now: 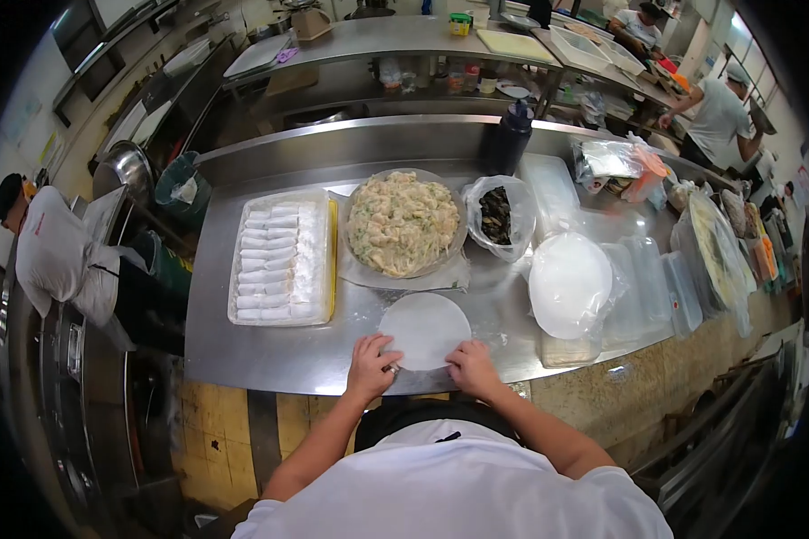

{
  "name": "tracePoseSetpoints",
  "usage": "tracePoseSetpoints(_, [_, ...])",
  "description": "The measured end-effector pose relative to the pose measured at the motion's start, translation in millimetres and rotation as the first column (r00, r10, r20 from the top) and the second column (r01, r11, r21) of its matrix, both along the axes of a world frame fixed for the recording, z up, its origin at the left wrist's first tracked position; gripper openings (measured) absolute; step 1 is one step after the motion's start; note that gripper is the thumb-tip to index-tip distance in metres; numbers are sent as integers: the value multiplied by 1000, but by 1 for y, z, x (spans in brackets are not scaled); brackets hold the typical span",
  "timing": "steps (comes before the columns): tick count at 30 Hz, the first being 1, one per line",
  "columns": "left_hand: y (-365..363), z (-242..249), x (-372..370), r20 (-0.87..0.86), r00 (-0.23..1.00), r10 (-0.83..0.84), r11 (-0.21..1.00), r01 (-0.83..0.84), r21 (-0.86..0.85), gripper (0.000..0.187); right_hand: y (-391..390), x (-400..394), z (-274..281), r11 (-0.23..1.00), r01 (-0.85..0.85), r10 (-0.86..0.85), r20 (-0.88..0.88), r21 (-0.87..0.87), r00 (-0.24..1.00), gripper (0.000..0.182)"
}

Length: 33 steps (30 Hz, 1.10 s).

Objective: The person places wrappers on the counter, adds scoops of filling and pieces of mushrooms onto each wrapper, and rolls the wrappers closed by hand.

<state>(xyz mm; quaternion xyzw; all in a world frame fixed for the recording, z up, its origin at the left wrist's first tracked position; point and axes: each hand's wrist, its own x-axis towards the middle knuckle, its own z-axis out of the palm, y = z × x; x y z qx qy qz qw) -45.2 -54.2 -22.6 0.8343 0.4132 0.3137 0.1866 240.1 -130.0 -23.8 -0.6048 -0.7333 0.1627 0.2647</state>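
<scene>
A round white wrapper sheet (425, 330) lies flat on the steel table near its front edge. My left hand (373, 366) pinches the sheet's lower left edge, and a ring shows on one finger. At the lower right edge my right hand (473, 366) has its fingers closed on the same sheet. Beyond the sheet stands a large bowl of chopped filling (404, 223). To the left, a clear tray (235, 305) holds several white rolls (270, 241). A stack of round white wrappers (570, 283) in plastic sits to the right.
Dark pieces fill a plastic bag (497, 216) right of the bowl, with a dark bottle (511, 139) behind. Clear containers (638, 287) line the table's right side. One person (63, 256) stands at left; two others work at the far right.
</scene>
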Motion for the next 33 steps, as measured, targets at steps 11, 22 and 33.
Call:
tracePoseSetpoints(11, [4, -4, 18, -24, 979, 203, 963, -204, -177, 29, 19, -17, 24, 933, 354, -334, 204, -68, 920, 36])
tracePoseSetpoints(22, [2, -13, 4, 10, 987, 162, 964, -156, -217, 33, -42, -42, 22, 940, 279, -164, 456, -197, 875, 57])
tracePoseSetpoints(33, [6, -9, 3, -111, 989, 98, 980, -115, -160, 50, -29, 22, 40, 984, 122, -57, 416, -131, 908, 43])
